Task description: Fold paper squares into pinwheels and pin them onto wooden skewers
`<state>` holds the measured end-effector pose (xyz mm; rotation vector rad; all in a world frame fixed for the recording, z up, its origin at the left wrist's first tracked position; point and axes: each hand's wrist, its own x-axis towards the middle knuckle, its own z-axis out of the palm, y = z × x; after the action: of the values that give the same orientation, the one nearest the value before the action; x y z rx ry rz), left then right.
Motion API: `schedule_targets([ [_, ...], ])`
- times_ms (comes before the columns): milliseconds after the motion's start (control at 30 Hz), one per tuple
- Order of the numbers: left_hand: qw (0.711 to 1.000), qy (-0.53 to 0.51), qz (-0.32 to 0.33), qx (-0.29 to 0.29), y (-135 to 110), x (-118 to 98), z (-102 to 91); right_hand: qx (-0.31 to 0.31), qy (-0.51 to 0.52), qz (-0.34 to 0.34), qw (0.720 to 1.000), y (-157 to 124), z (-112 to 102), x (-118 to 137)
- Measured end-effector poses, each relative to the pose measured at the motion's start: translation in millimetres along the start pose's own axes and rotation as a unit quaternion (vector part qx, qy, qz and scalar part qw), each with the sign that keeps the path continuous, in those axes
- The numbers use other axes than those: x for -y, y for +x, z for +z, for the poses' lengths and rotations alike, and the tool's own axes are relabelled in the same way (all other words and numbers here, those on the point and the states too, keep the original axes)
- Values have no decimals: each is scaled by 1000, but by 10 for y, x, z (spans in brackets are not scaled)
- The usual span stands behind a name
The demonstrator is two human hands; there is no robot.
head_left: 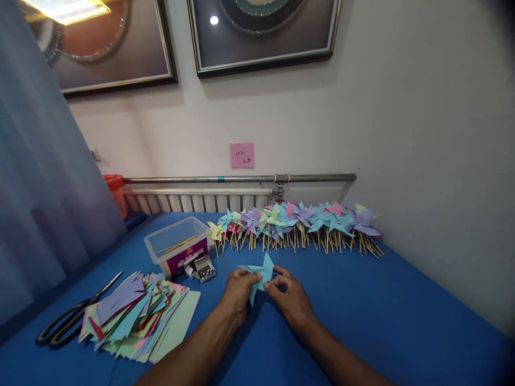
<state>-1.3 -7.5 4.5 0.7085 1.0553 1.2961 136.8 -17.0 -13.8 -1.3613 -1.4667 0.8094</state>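
A light blue paper pinwheel (266,269) is held up between my two hands, just above the blue-covered table. My left hand (238,289) pinches it near the centre, thumb on top. On the other side, the thumb and forefinger of my right hand (290,295) are closed at the pinwheel's right edge. Whether a pin sits at its centre is hidden by my fingers. Left of my left hand stands a small open box of metal pins (205,269). Behind it is a clear plastic tub (171,236) holding thin wooden sticks.
A pile of coloured cut paper (137,316) covers the left front of the table (362,316), with black-handled scissors (76,316) beside it. Along the wall lies a long row of pinwheels on sticks (298,222). A blue curtain (48,161) hangs at the left.
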Motion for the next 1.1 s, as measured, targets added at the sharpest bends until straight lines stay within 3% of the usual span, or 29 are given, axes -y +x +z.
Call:
schedule_targets([
  [433,1000,21,5,12,-6,-4,0,11,15,-10,1000,-5,-43,45],
  [633,999,14,-11,35,-7,-9,-14,-10,185,38,982,32,-27,15],
  [733,998,25,-12,58,2,19,-23,42,276,59,959,23,-24,25],
  [867,996,58,-3,67,20,66,-32,94,295,82,947,-17,-31,64],
  [1100,993,87,-13,75,-18,15,-11,67,297,104,947,4,-25,17],
])
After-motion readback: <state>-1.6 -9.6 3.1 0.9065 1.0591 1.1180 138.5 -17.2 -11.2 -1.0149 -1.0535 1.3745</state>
